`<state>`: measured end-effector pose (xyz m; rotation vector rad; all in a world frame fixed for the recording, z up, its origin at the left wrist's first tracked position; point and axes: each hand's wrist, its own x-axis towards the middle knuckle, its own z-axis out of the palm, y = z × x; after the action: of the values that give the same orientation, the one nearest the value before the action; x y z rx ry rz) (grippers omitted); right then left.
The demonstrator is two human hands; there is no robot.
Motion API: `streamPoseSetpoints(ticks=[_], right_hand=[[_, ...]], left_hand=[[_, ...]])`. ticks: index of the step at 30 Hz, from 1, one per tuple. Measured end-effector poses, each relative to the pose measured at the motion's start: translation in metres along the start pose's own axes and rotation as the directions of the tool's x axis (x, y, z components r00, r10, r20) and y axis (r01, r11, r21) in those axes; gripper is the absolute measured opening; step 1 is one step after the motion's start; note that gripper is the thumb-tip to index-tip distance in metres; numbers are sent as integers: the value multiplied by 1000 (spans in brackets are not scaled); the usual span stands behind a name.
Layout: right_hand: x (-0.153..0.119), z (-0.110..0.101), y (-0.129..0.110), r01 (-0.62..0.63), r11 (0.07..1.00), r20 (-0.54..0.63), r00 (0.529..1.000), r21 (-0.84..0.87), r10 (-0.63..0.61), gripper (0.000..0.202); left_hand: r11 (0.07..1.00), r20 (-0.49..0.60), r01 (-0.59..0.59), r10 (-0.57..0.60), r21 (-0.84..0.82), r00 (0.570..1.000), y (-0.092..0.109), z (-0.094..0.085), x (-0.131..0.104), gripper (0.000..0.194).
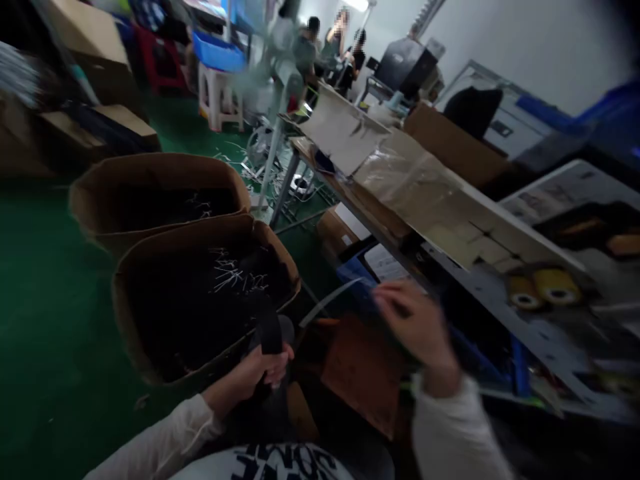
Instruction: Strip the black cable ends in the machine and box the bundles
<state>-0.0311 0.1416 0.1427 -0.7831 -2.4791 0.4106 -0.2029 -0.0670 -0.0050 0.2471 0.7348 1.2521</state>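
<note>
My left hand (263,368) is closed around a flat black band-like piece (271,332) that stands up out of the fist, near the front edge of the closer carton. Off to the right, my right hand (413,323) is raised and blurred, thumb and fingers pinched together. A thin, translucent, curved strip (330,297) runs from those fingertips down to the left, towards the black piece. Just below my left hand, the rest of what it holds is too dark to make out.
Two open cartons, the closer one (123,327) and the farther one (83,200), hold dark contents with thin white strands. A long workbench (450,247) with yellow tape rolls (555,287) lies right. A fan (287,77), stools (220,100) and several people are farther back.
</note>
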Motion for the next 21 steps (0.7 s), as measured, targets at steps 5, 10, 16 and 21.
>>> streamPoseSetpoints(ticks=[5, 10, 16, 21], right_hand=[[-97, 64, 14, -392, 882, 161, 919, 262, 360, 12], [-158, 74, 10, -381, 862, 226, 920, 334, 319, 17], [-205, 58, 5, -338, 848, 209, 939, 407, 274, 31], [-251, 60, 13, -408, 826, 63, 906, 388, 418, 20]], left_hand=[[993, 21, -38, 36, 111, 999, -1, 16, 5, 28], [951, 52, 56, -75, 304, 996, -26, 56, 24, 52], [785, 97, 179, -290, 593, 952, -75, 96, 56, 55], [662, 95, 262, -451, 703, 887, -104, 106, 77, 43]])
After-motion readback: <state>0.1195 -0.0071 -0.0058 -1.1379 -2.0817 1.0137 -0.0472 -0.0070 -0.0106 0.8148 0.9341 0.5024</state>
